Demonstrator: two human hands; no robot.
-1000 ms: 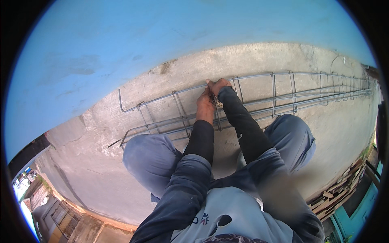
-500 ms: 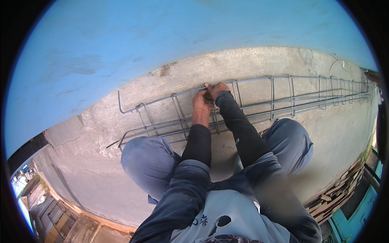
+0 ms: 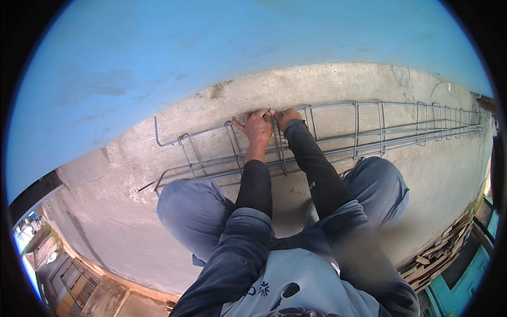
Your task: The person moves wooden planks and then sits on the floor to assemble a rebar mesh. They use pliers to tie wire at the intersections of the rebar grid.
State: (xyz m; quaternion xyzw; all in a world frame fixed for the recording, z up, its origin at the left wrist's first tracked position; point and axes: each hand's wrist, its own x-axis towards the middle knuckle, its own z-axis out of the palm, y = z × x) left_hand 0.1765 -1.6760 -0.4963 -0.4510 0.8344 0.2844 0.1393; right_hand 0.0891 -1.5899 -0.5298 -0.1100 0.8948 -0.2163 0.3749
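Note:
A long rebar cage [image 3: 368, 141] of grey bars and rectangular stirrups lies on the concrete across the picture, in front of my knees. My left hand [image 3: 257, 128] is at its far top bar, fingers bent over the bar and the outer finger sticking out to the left. My right hand [image 3: 288, 117] touches it from the right, fingers curled at the same bar beside a stirrup [image 3: 281, 150]. The fingertips of both hands meet there, closed. Whatever lies between them is too small or hidden to make out.
A blue wall [image 3: 211, 47] rises just beyond the cage. The bars' hooked end [image 3: 157, 129] points up at the left. My bent knees [image 3: 193, 208] are close to the near bars. A stack of wooden boards [image 3: 435, 253] lies at the lower right.
My left hand has turned over and its fingers have spread along the top bar, with the outer finger lifted to the left. My right hand has shifted slightly right.

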